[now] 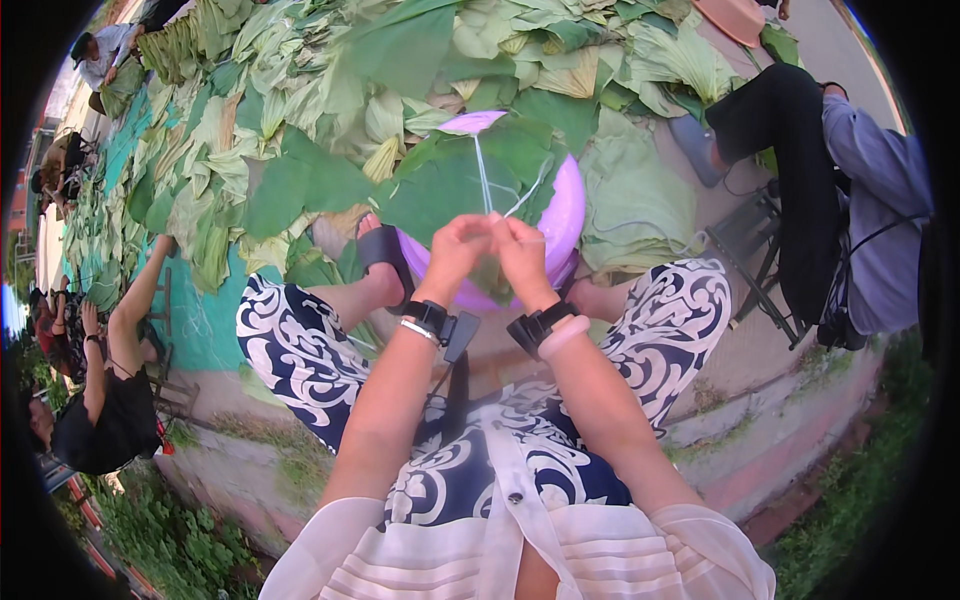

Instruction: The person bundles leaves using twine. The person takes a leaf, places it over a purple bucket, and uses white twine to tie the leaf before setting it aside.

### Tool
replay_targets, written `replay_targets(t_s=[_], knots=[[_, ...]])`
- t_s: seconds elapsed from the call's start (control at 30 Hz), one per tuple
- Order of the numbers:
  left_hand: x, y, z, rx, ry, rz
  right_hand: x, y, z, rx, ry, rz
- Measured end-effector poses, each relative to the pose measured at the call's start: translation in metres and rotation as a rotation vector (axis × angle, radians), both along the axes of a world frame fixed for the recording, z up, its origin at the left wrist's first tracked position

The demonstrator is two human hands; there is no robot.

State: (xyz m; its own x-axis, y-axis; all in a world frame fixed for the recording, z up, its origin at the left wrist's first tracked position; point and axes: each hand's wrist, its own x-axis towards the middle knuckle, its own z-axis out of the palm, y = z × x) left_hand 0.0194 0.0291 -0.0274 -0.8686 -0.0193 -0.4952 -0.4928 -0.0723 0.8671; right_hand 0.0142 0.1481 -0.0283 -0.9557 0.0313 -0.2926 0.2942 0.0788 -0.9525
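Note:
Between my knees sits a purple basin (566,212) with a stack of large green lotus-like leaves (420,190) lying across it. Pale string (482,165) runs over the leaves and comes up in strands to my fingers. My left hand (458,255) and my right hand (522,262) meet above the near side of the basin, both closed in a pinch on the string. Whether the strands are knotted at my fingertips is hard to make out.
Loose leaves (290,90) cover the ground ahead, partly over a green sheet (205,315). A seated person (870,190) is close on the right, by a folding stool (755,250). Other people (100,400) sit along the left. An orange-pink basin (733,18) stands far right.

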Motion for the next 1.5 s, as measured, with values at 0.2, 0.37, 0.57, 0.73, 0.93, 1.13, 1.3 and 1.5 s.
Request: replay_targets(t_s=[0.2,0.37,0.57,0.73,0.93,1.13,1.3,1.5], knots=[[0.004,0.006,-0.027,-0.27,0.282,0.007,-0.002,-0.001,0.005,-0.076,-0.05,-0.014],[0.006,0.007,-0.023,-0.172,0.246,0.078,-0.003,0.0,0.004,-0.117,-0.17,0.008],[0.01,-0.011,-0.033,0.127,-0.064,0.273,-0.003,0.001,-0.012,-0.006,-0.2,-0.01],[0.013,-0.02,-0.039,0.385,-0.159,0.428,-0.001,0.009,-0.03,0.245,-0.245,0.026],[0.015,-0.021,-0.043,0.524,-0.162,0.531,0.003,0.008,-0.035,0.396,-0.183,0.112],[0.011,-0.016,-0.052,0.175,-0.001,0.251,-0.007,0.016,-0.042,0.322,-0.223,0.03],[0.012,-0.013,-0.052,-0.392,0.194,-0.026,-0.022,0.018,-0.021,0.095,-0.182,-0.097],[0.014,-0.006,-0.023,-0.72,0.365,-0.187,-0.03,0.005,0.029,-0.301,-0.249,0.11]])
